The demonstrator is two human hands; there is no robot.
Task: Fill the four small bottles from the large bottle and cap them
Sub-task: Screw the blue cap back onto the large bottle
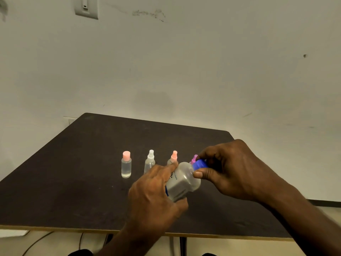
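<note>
My left hand (153,191) grips the large translucent bottle (183,180), which is tilted with its neck up and to the right above the dark table (73,172). My right hand (230,169) pinches its blue cap (200,164) between thumb and fingers. Behind stand the small bottles in a row: one with a pink flat cap (126,164), holding clear liquid; one with a white spray top (149,161); one with a pink spray top (173,157), partly hidden by my left hand. A purple top (194,159) of another small bottle peeks out behind the blue cap.
The table's back edge meets a pale wall with a switch plate (86,7) high up. Cables (36,242) hang below the table's front edge. Bare tabletop lies to the left and front.
</note>
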